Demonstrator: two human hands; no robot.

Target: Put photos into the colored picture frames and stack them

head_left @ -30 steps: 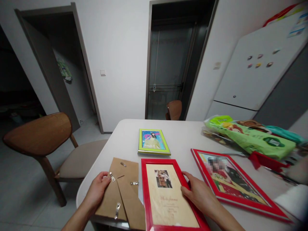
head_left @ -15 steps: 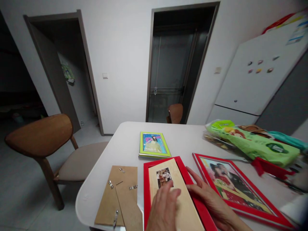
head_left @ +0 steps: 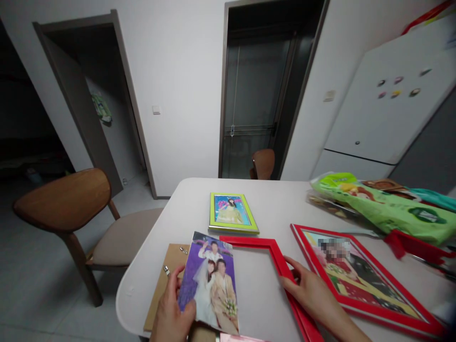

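Note:
My left hand (head_left: 173, 311) grips a purple photo of a couple (head_left: 211, 281) by its lower left edge, lifted above the brown backing board (head_left: 164, 286). The photo covers most of that board and the left side of an empty red picture frame (head_left: 276, 256) lying on the white table (head_left: 278, 204). My right hand (head_left: 309, 292) rests on the right rail of the red frame, fingers curled over it. The table top shows through the frame's opening.
A small green framed picture (head_left: 232, 212) lies behind the red frame. A larger red framed photo (head_left: 356, 275) lies to the right, with green plastic packages (head_left: 388, 206) behind it. A wooden chair (head_left: 74, 209) stands at the table's left; a fridge (head_left: 388, 104) is at right.
The beige insert sheet has left the red frame. My left hand went from the backing board to the frame's middle and now holds up a purple photo. My right hand stays on the frame.

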